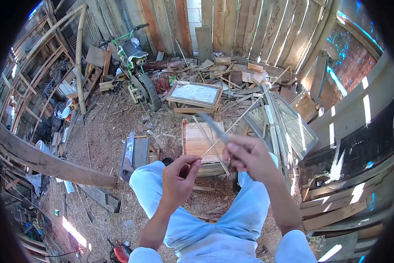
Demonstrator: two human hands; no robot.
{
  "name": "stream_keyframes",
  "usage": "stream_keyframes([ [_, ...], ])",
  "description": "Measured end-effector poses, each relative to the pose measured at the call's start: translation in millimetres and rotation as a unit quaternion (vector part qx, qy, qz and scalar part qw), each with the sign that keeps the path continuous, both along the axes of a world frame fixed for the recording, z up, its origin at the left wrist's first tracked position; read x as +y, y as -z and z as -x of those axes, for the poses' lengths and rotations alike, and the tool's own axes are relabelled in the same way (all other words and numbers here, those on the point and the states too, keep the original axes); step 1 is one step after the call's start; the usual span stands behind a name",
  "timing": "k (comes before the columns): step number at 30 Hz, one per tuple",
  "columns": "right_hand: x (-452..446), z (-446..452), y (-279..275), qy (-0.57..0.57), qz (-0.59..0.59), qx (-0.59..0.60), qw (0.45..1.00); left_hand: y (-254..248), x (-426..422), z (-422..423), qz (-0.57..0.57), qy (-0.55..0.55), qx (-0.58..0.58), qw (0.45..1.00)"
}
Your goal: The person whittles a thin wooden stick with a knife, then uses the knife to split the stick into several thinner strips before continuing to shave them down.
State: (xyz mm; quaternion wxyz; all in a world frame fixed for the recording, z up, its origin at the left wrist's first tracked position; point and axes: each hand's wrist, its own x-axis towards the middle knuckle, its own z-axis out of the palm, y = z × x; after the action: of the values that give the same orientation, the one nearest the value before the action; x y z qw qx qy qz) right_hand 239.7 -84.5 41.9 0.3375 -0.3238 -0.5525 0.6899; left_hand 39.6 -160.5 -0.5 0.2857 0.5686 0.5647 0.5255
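Note:
Between thumb and fingers, my left hand (179, 179) pinches the end of a thin wooden stick (236, 121), which slants up and away to the right. My right hand (251, 158) is wrapped round the handle of a knife (213, 127); its blade is smeared by motion and points up and left. The handle is mostly hidden by the fingers. Both hands are above my knees, close together, with the knife near the stick. Below them stands a low wooden box (198, 146) with loose strips lying across its top.
A handsaw (129, 151) lies on a dark board (140, 153) to the left. Ahead are a framed panel (192, 94), a motorbike (133, 55) and heaped wood scraps (236, 74). Long planks (278, 127) lean at right. A beam (52, 163) crosses the left side.

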Motion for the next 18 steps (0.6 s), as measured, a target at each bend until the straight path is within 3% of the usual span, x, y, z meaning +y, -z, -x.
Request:
stream_keyframes([
  [3,4,-11,-12,0.005,0.061,0.059,0.996,6,-4,0,-0.001,0.009,-0.024,1.0],
  [8,-10,6,-2,-0.073,0.052,0.018,0.996,1,-4,-4,0.023,0.021,-0.086,0.996],
  [13,-11,1,-2,-0.064,0.07,0.029,0.995,-9,-10,-4,0.078,0.053,-0.078,0.993],
  [18,-9,-2,-9,-0.063,0.036,-0.012,0.997,-12,-11,-7,0.055,0.042,-0.073,0.995],
])
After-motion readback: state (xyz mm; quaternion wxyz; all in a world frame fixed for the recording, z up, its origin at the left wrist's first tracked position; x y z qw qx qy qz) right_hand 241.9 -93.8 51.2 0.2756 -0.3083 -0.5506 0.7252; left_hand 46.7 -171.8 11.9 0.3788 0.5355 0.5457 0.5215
